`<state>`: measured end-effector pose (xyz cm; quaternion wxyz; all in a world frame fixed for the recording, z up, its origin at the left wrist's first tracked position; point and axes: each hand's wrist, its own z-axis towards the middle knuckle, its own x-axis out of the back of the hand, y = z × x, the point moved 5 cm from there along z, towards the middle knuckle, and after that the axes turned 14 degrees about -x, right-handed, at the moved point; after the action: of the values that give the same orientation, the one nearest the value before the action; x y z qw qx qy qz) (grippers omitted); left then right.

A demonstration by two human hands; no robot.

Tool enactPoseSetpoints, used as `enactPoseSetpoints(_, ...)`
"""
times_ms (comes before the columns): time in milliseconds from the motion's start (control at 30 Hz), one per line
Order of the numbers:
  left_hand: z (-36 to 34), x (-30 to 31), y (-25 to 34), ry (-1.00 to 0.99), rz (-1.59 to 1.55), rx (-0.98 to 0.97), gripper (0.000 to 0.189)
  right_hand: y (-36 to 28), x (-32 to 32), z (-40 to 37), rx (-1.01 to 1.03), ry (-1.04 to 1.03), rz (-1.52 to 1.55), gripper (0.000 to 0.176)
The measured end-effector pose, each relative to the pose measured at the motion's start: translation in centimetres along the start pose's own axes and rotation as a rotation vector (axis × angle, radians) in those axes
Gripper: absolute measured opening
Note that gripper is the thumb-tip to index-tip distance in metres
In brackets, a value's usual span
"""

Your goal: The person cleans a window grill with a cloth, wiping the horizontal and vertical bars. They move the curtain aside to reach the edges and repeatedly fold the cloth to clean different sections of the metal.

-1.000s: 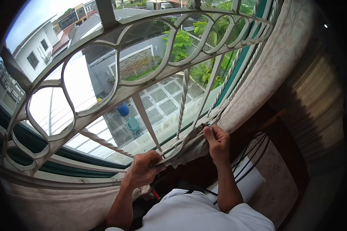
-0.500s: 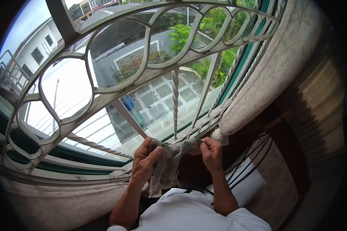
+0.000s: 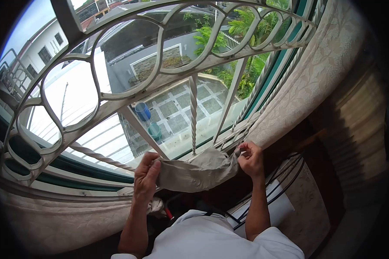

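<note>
A grey-beige cloth (image 3: 196, 174) is stretched between my two hands, sagging and creased in the middle. My left hand (image 3: 146, 176) pinches its left end, thumb on top. At the other end my right hand (image 3: 250, 159) grips a bunched corner, fingers curled. The cloth hangs in front of the window's lower ledge, overlapping the foot of the pale metal window grille (image 3: 129, 103) in this view. Just beyond it stands a twisted bar (image 3: 193, 116) of the grille.
A patterned curtain (image 3: 307, 82) gathers along the right, another curtain (image 3: 69, 220) at lower left. Black cables (image 3: 285, 181) loop over a white sheet-like item (image 3: 270, 207) at my right. Outside the window lie a tiled yard (image 3: 181, 103) and a blue barrel (image 3: 142, 111).
My hands have moved apart, the left one leftward and the right one rightward and up. Between them the cloth has gone from bunched and hanging to spread out sideways.
</note>
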<state>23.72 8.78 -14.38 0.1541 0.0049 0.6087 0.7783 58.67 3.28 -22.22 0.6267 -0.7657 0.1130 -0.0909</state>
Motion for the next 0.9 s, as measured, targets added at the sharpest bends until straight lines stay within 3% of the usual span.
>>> enactPoseSetpoints(67,0.1,-2.8,-0.5,-0.248,0.126,0.027,0.016,-6.0,-5.8,-1.8,0.211,-0.036,-0.286,0.032)
enactPoseSetpoints(100,0.2,-4.4,-0.7,-0.328,0.203,0.009,0.016,-6.1,-8.7,-1.7,0.203,-0.244,-0.155,0.033)
enactPoseSetpoints(133,0.8,-5.9,0.6,-0.400,0.277,-0.137,0.017,-5.5,-11.2,-2.4,0.193,-0.463,-0.031,0.033)
enactPoseSetpoints(200,1.4,-6.3,1.5,-0.295,0.314,-0.226,0.018,-1.0,-13.6,-2.0,0.226,-0.690,-0.118,0.037)
enactPoseSetpoints(267,1.9,-4.9,3.1,-0.134,0.408,-0.258,0.018,0.1,-14.8,-2.4,0.000,-0.739,0.129,0.038)
enactPoseSetpoints(367,1.7,-1.8,4.6,0.054,0.473,-0.264,0.017,-0.8,-14.9,-2.3,-0.094,-0.836,0.212,0.030)
enactPoseSetpoints(400,1.5,-1.4,4.7,0.066,0.472,-0.277,0.017,-2.3,-15.5,-2.9,-0.085,-0.846,0.201,0.030)
enactPoseSetpoints(467,0.7,-0.3,4.8,0.207,0.490,-0.277,0.017,-8.0,-16.8,-4.4,0.240,-0.831,0.421,0.025)
enactPoseSetpoints(533,-0.4,0.1,4.2,0.241,0.476,-0.278,0.015,-11.9,-18.2,-5.4,0.398,-0.727,0.342,0.061)
enactPoseSetpoints(600,-1.2,-1.1,4.9,0.081,0.637,-0.495,0.014,-14.1,-19.1,-6.0,0.345,-0.629,0.388,0.087)
enactPoseSetpoints(633,-1.5,-1.6,5.7,0.052,0.707,-0.593,0.020,-15.7,-19.9,-7.0,0.328,-0.670,0.462,0.090)
enactPoseSetpoints(667,-1.7,-1.5,6.4,0.053,0.703,-0.597,0.020,-16.4,-20.2,-6.9,0.332,-0.669,0.457,0.090)
enactPoseSetpoints(733,-2.3,-1.5,8.2,-0.086,0.762,-0.677,0.028,-16.7,-20.7,-6.7,0.293,-0.534,0.201,0.059)
enactPoseSetpoints(767,-2.7,-0.8,9.3,-0.028,0.727,-0.645,0.033,-16.2,-20.9,-5.1,0.521,-0.433,0.046,0.055)
enactPoseSetpoints(800,-3.1,-0.2,11.5,0.054,0.741,-0.698,0.029,-17.4,-21.3,-5.2,0.524,-0.428,0.043,0.055)
enactPoseSetpoints(867,-3.2,1.8,15.3,0.265,0.826,-0.892,0.032,-22.3,-23.5,-7.8,0.986,-0.373,-0.349,0.055)
enactPoseSetpoints(900,-3.1,2.7,16.9,0.331,0.890,-0.951,0.034,-23.3,-24.7,-8.5,1.013,-0.369,-0.398,0.063)
